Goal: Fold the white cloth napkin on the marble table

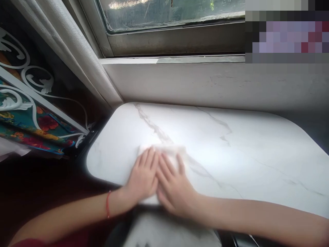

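Note:
Both of my hands lie side by side, palms down, at the near edge of a white marble-patterned tabletop [246, 154]. Under the fingers is a thin white cloth or paper [172, 148], whose far edge shows past the fingertips; its exact material is blurred. My left hand [144, 173], with a red string on its wrist, rests flat with fingers stretched out. Beside it, touching it, my right hand [174, 183] also presses flat on the white sheet, its fingers a little spread.
A window [174, 17] with a sill and pale wall [180, 82] runs along the table's far side. To the left hang a light curtain [74, 44] and a white scrolled metal frame [46, 99] with floral fabric. A pale seat-like surface [169, 230] is below the near edge.

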Motion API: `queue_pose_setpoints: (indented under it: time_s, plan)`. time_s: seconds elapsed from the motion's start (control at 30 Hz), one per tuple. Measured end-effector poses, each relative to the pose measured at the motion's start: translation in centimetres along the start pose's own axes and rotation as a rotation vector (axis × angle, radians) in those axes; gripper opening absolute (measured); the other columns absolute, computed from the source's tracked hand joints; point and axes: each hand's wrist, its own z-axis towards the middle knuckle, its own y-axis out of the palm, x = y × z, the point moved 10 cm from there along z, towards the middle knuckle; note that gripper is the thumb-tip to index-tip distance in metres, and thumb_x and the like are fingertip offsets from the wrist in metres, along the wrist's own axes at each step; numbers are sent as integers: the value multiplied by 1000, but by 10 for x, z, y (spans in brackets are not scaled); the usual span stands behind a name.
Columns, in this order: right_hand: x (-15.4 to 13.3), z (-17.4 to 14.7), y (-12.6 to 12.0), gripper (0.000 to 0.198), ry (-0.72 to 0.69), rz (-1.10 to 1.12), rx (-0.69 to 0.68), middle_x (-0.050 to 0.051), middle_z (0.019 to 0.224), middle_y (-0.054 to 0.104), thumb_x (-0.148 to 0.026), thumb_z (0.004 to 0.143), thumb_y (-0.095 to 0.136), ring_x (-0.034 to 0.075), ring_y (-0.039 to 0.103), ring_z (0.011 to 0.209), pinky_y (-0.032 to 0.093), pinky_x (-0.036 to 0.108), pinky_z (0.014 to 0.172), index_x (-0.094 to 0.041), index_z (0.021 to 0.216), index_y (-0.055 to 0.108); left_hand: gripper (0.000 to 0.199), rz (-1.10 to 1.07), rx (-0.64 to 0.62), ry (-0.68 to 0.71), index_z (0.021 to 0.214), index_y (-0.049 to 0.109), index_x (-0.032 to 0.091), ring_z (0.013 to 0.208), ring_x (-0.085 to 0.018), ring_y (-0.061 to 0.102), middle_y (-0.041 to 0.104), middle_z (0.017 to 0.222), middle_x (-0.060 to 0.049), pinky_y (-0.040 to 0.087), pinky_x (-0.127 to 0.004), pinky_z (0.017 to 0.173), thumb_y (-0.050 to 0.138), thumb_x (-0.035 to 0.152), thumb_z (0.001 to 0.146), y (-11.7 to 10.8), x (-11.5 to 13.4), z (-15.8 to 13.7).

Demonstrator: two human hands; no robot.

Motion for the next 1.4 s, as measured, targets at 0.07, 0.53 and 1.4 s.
queue_pose_setpoints:
  time_s: [0.07,0.53,1.4]
  plan:
    - [2,-15,-6,71,-6,-3,-27,18,163,29,-33,91,43,39,19,152,4,72,120,-9,157,31,61,-11,7,17,143,46,-2,140,-37,42,48,149,-25,32,-45,114,42,23,88,-1,18,1]
    - [227,31,-26,62,328,17,199,27,154,33,-25,86,36,35,28,146,23,59,118,-3,143,44,59,-227,-5,-64,145,44,8,135,-32,44,50,148,-19,34,-44,111,42,24,89,63,-9,202]
    - [322,18,-35,62,624,-162,182,20,140,45,-38,92,37,37,40,127,35,56,108,-16,149,46,60,-360,1,-116,150,44,19,139,-35,35,45,146,-20,25,-51,114,44,47,96,79,-2,263]
